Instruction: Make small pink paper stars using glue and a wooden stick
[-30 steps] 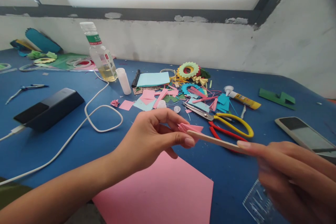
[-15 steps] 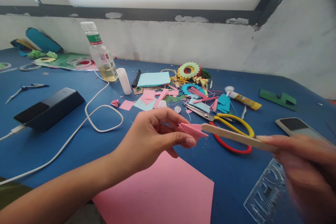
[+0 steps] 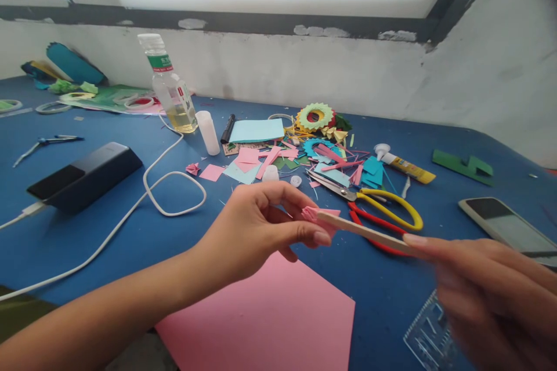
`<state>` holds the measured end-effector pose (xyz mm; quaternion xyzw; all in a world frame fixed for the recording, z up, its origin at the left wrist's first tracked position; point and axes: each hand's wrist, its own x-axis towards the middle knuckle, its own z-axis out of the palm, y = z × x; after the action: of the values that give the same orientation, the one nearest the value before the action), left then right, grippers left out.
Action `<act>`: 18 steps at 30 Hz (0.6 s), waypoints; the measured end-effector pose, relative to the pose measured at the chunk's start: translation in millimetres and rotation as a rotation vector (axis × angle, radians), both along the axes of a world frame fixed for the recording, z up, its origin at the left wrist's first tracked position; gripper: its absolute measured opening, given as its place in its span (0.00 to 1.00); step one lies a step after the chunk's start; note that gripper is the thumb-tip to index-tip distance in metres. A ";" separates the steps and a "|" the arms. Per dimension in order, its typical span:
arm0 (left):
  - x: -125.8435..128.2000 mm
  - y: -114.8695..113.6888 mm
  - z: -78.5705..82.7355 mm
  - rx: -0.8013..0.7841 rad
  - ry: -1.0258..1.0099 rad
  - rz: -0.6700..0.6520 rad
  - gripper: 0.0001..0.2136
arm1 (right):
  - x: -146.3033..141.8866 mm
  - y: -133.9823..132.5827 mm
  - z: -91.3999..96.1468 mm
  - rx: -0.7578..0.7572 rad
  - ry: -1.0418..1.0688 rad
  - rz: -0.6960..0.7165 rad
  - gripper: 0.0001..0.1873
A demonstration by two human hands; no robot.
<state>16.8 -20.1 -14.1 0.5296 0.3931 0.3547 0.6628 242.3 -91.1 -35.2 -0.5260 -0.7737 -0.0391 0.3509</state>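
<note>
Between the thumb and fingers of my left hand (image 3: pixel 261 223) is a small piece of folded pink paper (image 3: pixel 333 215), pleated at its left end. My right hand (image 3: pixel 487 278), partly blurred, grips a flat wooden craft stick (image 3: pixel 365 232). The stick's far tip lies against the folded paper, close to my left fingertips. Below both hands a large pink paper sheet (image 3: pixel 270 319) lies on the blue table. Scissors (image 3: pixel 369 203) with yellow and red handles rest open-bladed behind the stick, which covers part of the red loop.
Paper scraps (image 3: pixel 261 159) and strips lie mid-table. Behind stand a bottle (image 3: pixel 176 98) and a white glue stick (image 3: pixel 208 133). A yellow tube (image 3: pixel 409 168), a phone (image 3: pixel 505 223) and a clear stencil ruler (image 3: pixel 429 333) are right. A dark device (image 3: pixel 87 177) with a white cable (image 3: pixel 148 185) is left.
My right hand has moved left, sliding the craft stick's tip further across the folded paper toward its pleated end. My left hand stays nearly in place, still pinching the paper.
</note>
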 end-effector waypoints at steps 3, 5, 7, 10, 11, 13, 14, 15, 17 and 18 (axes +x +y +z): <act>-0.4 0.7 0.2 -0.007 0.013 -0.006 0.06 | -0.7 -2.0 -3.0 0.003 0.018 -0.013 0.15; -0.4 1.0 0.9 -0.014 0.013 -0.013 0.06 | 2.5 -0.5 -2.8 0.025 -0.023 0.022 0.16; -0.5 1.1 2.0 -0.020 0.013 -0.023 0.06 | 7.5 2.3 -0.8 0.069 -0.100 0.091 0.21; -1.3 1.3 3.7 -0.034 0.015 -0.041 0.06 | 14.5 7.0 3.0 0.142 -0.209 0.199 0.29; -1.7 1.4 4.0 -0.038 0.017 -0.046 0.07 | 16.1 8.5 3.9 0.158 -0.228 0.216 0.31; -2.5 1.9 4.1 -0.040 0.023 -0.054 0.07 | 17.8 10.8 4.5 0.178 -0.234 0.236 0.32; -2.9 2.3 3.9 -0.039 0.027 -0.057 0.07 | 17.8 11.7 4.5 0.178 -0.224 0.232 0.32; -3.2 2.9 3.5 -0.036 0.032 -0.063 0.07 | 17.3 12.4 4.2 0.165 -0.209 0.226 0.31; -3.7 4.1 2.6 -0.031 0.043 -0.074 0.08 | 14.8 12.9 3.2 0.130 -0.159 0.203 0.28; -3.9 4.7 2.3 -0.026 0.049 -0.079 0.08 | 13.0 12.7 2.5 0.109 -0.127 0.167 0.25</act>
<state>12.9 -15.4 -11.7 0.5444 0.3925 0.3101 0.6733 255.3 -78.4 -32.7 -0.4361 -0.8323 -0.0847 0.3315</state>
